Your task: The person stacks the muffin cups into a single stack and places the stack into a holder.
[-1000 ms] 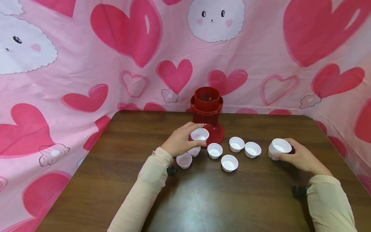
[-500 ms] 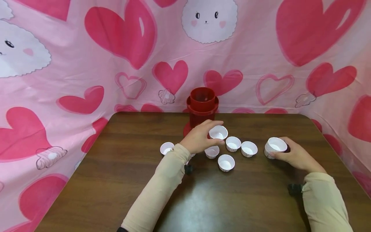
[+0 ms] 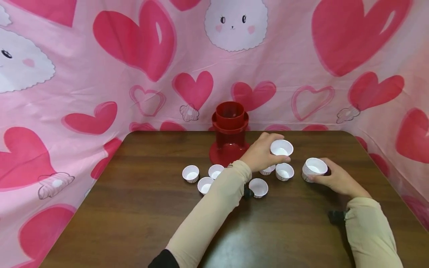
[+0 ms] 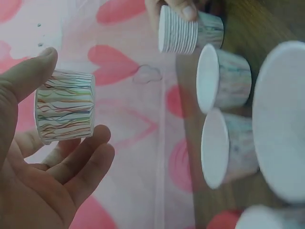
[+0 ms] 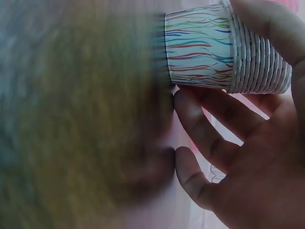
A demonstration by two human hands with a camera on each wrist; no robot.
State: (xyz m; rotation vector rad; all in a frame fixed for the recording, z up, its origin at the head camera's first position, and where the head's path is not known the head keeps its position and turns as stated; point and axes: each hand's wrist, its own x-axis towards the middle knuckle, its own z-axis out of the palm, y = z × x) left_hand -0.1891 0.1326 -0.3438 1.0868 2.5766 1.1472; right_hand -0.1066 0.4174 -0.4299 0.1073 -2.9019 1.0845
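Observation:
My left hand (image 3: 262, 152) pinches one white paper baking cup (image 3: 281, 148) between thumb and fingers, raised over the row of cups. Coloured wavy lines run round this cup's side (image 4: 66, 107) in the left wrist view. To its right, my right hand (image 3: 343, 180) grips a stack of nested baking cups (image 3: 314, 167) near the tabletop. Many rims lie close together on that stack (image 5: 205, 50) in the right wrist view. Nearest below the left hand are a standing cup (image 3: 284, 172) and another one (image 3: 267, 170), partly covered by the hand.
Other single cups stand on the brown table (image 3: 140, 216): a front cup (image 3: 258, 188) by the left wrist, a far-left cup (image 3: 190, 174), and two partly behind the left forearm. A red cylindrical holder (image 3: 229, 130) with a round base stands at the back, before a pink heart-print cloth (image 3: 127, 74).
My left hand has travelled right with its baking cup, from in front of the red holder to near the stack. Cups on the left have come into sight. My right hand keeps its grip.

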